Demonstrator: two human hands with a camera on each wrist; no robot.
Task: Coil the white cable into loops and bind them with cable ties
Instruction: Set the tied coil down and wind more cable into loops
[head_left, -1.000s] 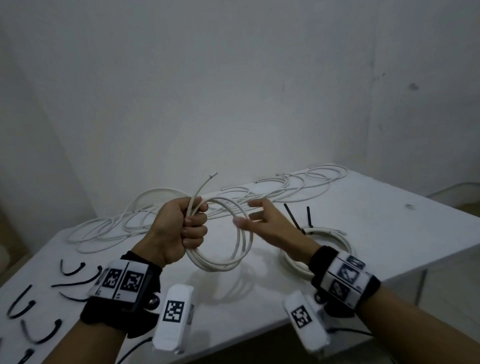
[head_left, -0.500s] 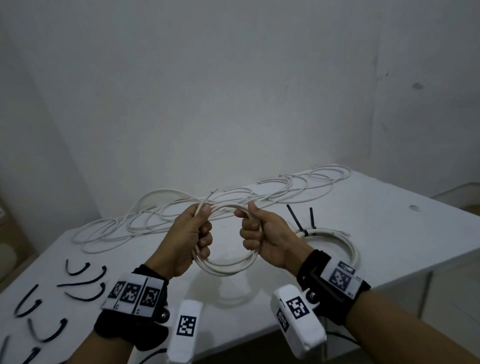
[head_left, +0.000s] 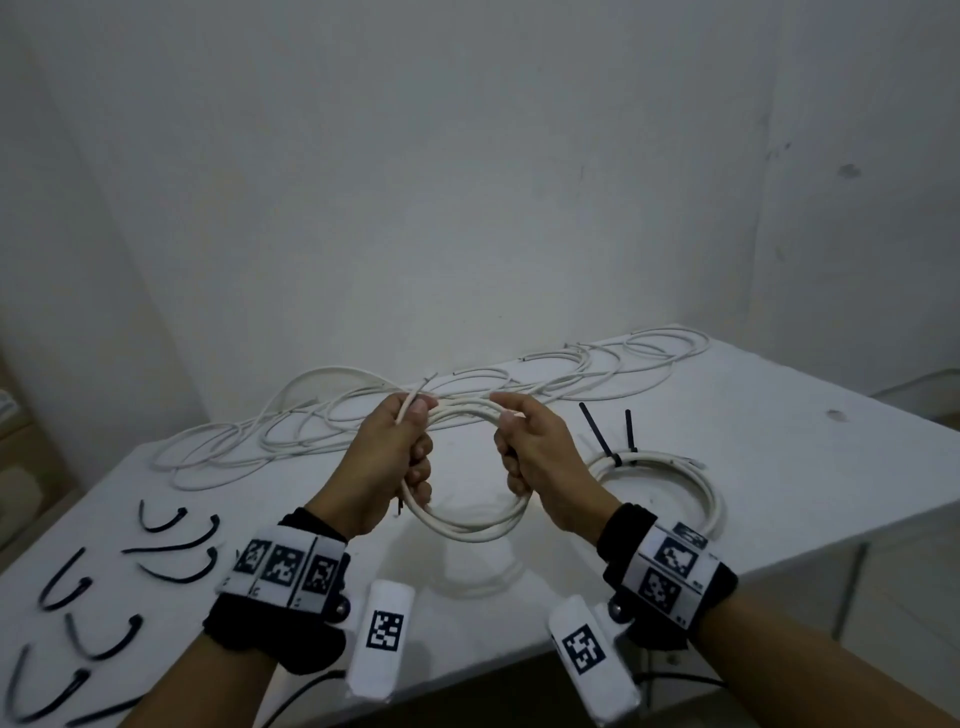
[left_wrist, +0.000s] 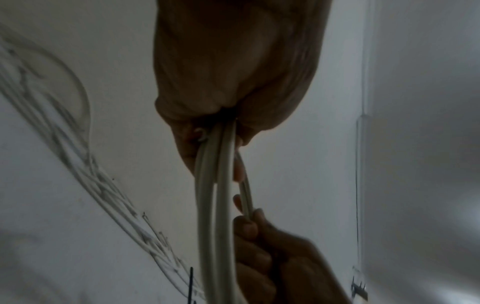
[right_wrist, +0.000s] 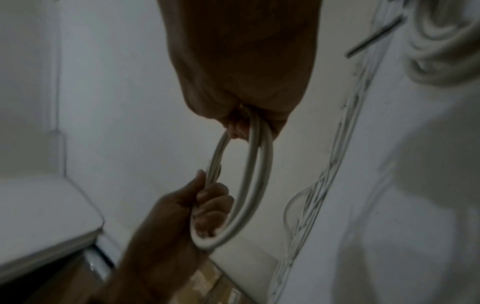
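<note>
From the head view, the left hand (head_left: 387, 457) and right hand (head_left: 540, 462) each grip a side of the coiled white cable (head_left: 467, 527), held above the table (head_left: 779, 467). A tied coil (head_left: 670, 467) lies right; loose cable ties (head_left: 176, 551) lie left.

Each wrist view shows fingers curled round the loops.

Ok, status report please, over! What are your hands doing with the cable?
Left hand and right hand both grip the coil, held above the table. No tie on it yet. Nothing in the way.
</note>
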